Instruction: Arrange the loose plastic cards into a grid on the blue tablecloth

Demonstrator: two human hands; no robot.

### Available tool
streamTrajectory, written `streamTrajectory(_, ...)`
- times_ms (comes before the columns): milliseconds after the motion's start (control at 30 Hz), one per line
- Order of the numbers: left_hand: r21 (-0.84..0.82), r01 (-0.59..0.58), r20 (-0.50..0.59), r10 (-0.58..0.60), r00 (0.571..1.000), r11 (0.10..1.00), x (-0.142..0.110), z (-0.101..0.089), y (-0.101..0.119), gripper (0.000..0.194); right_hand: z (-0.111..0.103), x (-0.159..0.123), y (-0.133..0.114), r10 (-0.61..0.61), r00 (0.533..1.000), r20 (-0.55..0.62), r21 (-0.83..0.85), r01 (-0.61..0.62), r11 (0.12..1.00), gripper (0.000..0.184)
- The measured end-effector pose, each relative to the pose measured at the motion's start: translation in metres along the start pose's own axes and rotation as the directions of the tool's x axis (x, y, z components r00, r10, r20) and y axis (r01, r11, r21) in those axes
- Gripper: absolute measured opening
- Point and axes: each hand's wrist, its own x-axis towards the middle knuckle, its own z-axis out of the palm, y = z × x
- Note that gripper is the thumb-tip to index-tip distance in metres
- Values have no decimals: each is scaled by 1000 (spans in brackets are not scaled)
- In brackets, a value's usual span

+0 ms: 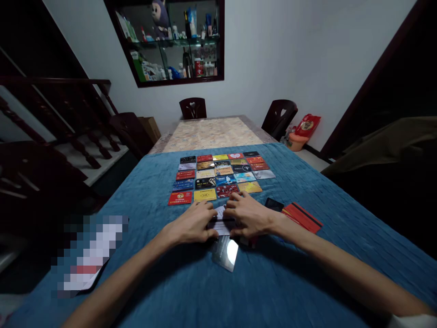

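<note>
My left hand [194, 224] and my right hand [251, 216] meet over the blue cloth, fingers curled and thumbs toward me. Between them is a white card [221, 228] with a dark stripe, pinched at its left and right sides. A shiny silvery card [226, 253] lies just below it on the cloth. Part of another card, partly hidden, shows under my right hand. Beyond my fingers several rows of colourful cards are laid out, with a yellow card [205, 194] and a red card [180, 197] in the nearest row.
Right of my right hand lie a fanned stack of red cards [303, 217] and a black card [274, 204]. A blurred-out phone-like object [94, 259] rests at the left. The blue cloth [153, 182] covers the near table. Chairs [280, 117] stand around the far end.
</note>
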Motion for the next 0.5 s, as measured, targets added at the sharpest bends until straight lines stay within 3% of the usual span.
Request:
streamTrajectory(200,52,-29,6,29,1000,998,-1,4,1,36,0,2,-4,7,1000,14,-7,-7,1000,41)
streamTrajectory(500,55,-31,-19,32,999,998,0,9,1,23,5,3,-4,-30,999,-19,16,30,999,36)
